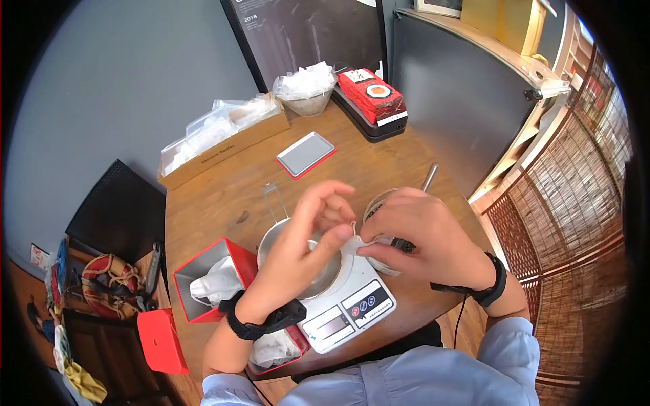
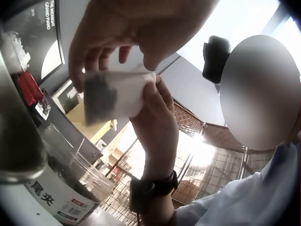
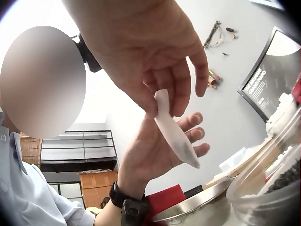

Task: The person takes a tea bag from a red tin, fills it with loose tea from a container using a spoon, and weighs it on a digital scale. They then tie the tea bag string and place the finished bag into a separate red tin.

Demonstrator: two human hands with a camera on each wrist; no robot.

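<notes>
Between thumb and fingers, my right hand [image 1: 430, 237] pinches one end of a white tea bag [image 2: 113, 96] with dark contents showing through. My left hand [image 1: 301, 243] is close beside the bag, its fingers loosely spread and not closed on it. Below the hands, a steel pan [image 1: 271, 240] sits on a white digital scale [image 1: 349, 308]. A clear jar [image 2: 82, 176] of dark loose leaves, with a white label, stands under the right hand, which hides part of it in the head view. A metal handle [image 1: 430, 177] sticks out of the jar.
Left of the scale, an upright red tin [image 1: 237, 260] holds white bags; another red tin [image 1: 301, 338] lies near the table's front edge. A red-rimmed lid [image 1: 306, 154], a carton of plastic bags [image 1: 227, 152], a bowl [image 1: 308, 105] and a black sealer [image 1: 379, 132] are farther back.
</notes>
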